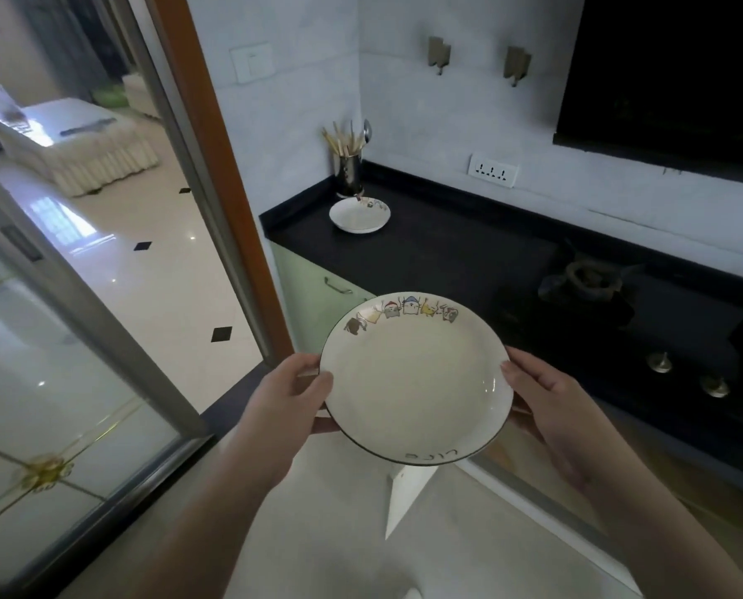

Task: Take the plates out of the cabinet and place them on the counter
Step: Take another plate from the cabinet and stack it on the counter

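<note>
I judge one plate (360, 215) set on the counter (447, 252), well ahead of my hands; left hand (290, 393) and right hand (542, 404) pinch a second plate (413, 378) between them, not yet placed.

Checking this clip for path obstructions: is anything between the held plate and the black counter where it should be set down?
Nothing visible. The plate, held by left hand and right hand, faces bare counter; another plate sits far back.
</note>
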Available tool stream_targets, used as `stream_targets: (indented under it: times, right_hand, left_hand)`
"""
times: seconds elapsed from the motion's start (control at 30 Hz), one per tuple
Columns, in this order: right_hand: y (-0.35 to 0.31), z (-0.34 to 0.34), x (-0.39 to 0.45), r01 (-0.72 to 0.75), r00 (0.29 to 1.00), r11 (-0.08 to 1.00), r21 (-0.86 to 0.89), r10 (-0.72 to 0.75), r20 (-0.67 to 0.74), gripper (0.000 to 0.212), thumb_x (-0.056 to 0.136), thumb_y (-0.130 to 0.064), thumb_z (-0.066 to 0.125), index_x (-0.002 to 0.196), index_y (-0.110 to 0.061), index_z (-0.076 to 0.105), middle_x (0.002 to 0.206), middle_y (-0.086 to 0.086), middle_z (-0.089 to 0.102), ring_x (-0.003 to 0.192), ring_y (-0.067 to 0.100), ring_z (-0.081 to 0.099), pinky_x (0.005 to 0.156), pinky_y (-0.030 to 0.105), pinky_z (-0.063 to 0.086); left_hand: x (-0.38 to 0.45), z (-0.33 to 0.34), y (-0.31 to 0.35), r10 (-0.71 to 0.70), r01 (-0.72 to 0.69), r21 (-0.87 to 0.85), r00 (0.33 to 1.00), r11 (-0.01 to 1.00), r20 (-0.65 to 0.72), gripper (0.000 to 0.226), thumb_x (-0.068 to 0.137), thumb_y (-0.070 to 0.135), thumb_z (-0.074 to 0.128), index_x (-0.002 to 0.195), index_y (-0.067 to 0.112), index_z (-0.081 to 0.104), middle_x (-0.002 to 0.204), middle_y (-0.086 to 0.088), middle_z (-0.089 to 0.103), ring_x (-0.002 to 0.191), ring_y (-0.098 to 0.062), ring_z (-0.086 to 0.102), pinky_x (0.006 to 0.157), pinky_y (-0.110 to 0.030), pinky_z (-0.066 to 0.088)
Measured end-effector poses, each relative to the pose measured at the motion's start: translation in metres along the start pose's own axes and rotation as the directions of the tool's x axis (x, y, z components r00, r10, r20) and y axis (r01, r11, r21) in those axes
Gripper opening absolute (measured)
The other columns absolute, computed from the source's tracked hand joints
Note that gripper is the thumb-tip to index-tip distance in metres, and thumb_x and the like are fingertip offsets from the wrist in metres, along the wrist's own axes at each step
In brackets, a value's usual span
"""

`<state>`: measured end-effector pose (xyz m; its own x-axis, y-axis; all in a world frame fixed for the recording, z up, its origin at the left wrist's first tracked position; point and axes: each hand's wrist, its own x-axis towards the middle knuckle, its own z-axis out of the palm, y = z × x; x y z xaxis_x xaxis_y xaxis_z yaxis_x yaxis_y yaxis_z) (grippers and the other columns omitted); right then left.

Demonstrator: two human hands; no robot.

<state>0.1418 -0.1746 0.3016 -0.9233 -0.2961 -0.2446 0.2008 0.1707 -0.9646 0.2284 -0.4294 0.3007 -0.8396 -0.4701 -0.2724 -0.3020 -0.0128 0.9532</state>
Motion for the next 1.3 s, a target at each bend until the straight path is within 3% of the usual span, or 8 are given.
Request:
stream_targets:
  times: [0.23, 0.43, 0.53, 0.63, 0.77, 0.93, 1.1, 1.3]
  right_hand:
    - [-0.011, 0.011, 0.081, -0.004, 0.998, 0.998, 0.060, 0.007, -0.055, 0.029, 0.100, -0.020, 0.045, 0.101, -0.041, 0.065, 0.094, -0.012, 0.075, 0.085, 0.006, 0.071, 0.063, 0.015, 0.053]
    - [-0.029, 0.032, 0.138, -0.016, 0.999, 0.997, 0.072, 0.019, -0.038, 0.026, 0.100, -0.020, 0.048, 0.112, -0.036, 0.064, 0.101, -0.010, 0.075, 0.093, 0.009, 0.071, 0.077, 0.024, 0.053]
    - [-0.041, 0.040, 0.154, -0.010, 0.999, 0.996, 0.085, 0.013, -0.036, 0.026, 0.100, -0.019, 0.048, 0.110, -0.036, 0.064, 0.098, -0.011, 0.075, 0.090, 0.006, 0.071, 0.068, 0.016, 0.054]
    - [-0.049, 0.048, 0.168, -0.010, 0.998, 0.997, 0.079, 0.015, -0.059, 0.026, 0.100, -0.019, 0.048, 0.116, -0.031, 0.065, 0.102, -0.008, 0.075, 0.093, 0.010, 0.071, 0.076, 0.021, 0.054]
    - [-0.053, 0.066, 0.188, -0.001, 0.988, 0.994, 0.112, 0.018, -0.156, 0.027, 0.100, -0.020, 0.048, 0.118, -0.030, 0.065, 0.103, -0.006, 0.075, 0.095, 0.012, 0.071, 0.083, 0.029, 0.051]
    - [-0.060, 0.100, 0.218, 0.026, 0.956, 0.990, 0.136, 0.015, -0.292, 0.027, 0.100, -0.019, 0.047, 0.114, -0.033, 0.065, 0.102, -0.008, 0.075, 0.093, 0.010, 0.071, 0.083, 0.029, 0.051]
    - [-0.067, 0.136, 0.240, 0.046, 0.909, 0.984, 0.172, 0.030, -0.415, 0.026, 0.099, -0.019, 0.048, 0.109, -0.034, 0.067, 0.103, -0.003, 0.075, 0.098, 0.017, 0.070, 0.089, 0.037, 0.052]
    - [-0.076, 0.158, 0.250, 0.051, 0.871, 0.984, 0.168, 0.039, -0.490, 0.027, 0.101, -0.018, 0.046, 0.113, -0.032, 0.065, 0.103, -0.006, 0.075, 0.095, 0.012, 0.071, 0.081, 0.028, 0.053]
  left_hand:
    - [0.082, 0.006, 0.025, -0.023, 0.021, 0.043, 0.999, 0.999, 0.043, 0.016, 0.098, 0.011, 0.054, 0.104, 0.016, 0.068, 0.087, -0.003, 0.077, 0.078, -0.020, 0.074, 0.067, -0.033, 0.061]
    - [0.140, -0.009, 0.042, -0.045, 0.044, 0.021, 0.999, 0.999, 0.030, 0.022, 0.097, 0.011, 0.054, 0.104, 0.022, 0.072, 0.097, -0.006, 0.076, 0.090, -0.030, 0.073, 0.080, -0.048, 0.060]
    - [0.162, -0.015, 0.046, -0.061, 0.061, 0.016, 0.997, 0.998, 0.041, 0.022, 0.098, 0.012, 0.053, 0.108, 0.020, 0.072, 0.098, -0.005, 0.076, 0.091, -0.027, 0.073, 0.080, -0.046, 0.060]
    - [0.184, -0.018, 0.050, -0.073, 0.073, 0.010, 0.995, 0.997, 0.072, 0.023, 0.099, 0.012, 0.053, 0.110, 0.020, 0.071, 0.099, -0.003, 0.077, 0.093, -0.026, 0.073, 0.082, -0.045, 0.060]
    - [0.223, -0.025, 0.059, -0.056, 0.054, 0.019, 0.989, 0.998, 0.137, 0.022, 0.099, 0.014, 0.054, 0.113, 0.020, 0.070, 0.096, -0.003, 0.077, 0.087, -0.024, 0.075, 0.073, -0.035, 0.061]
    - [0.285, -0.040, 0.065, -0.024, 0.023, 0.009, 0.972, 1.000, 0.234, 0.025, 0.100, 0.015, 0.054, 0.119, 0.022, 0.067, 0.098, 0.003, 0.076, 0.088, -0.018, 0.074, 0.078, -0.041, 0.062]
    - [0.336, -0.063, 0.076, 0.022, -0.030, 0.012, 0.918, 0.999, 0.395, 0.026, 0.100, 0.015, 0.053, 0.121, 0.025, 0.066, 0.107, 0.004, 0.074, 0.091, -0.012, 0.073, 0.068, -0.024, 0.059]
    - [0.379, -0.071, 0.095, 0.060, -0.080, 0.019, 0.863, 0.997, 0.501, 0.024, 0.100, 0.014, 0.052, 0.113, 0.025, 0.069, 0.101, 0.004, 0.076, 0.092, -0.015, 0.073, 0.073, -0.033, 0.061]
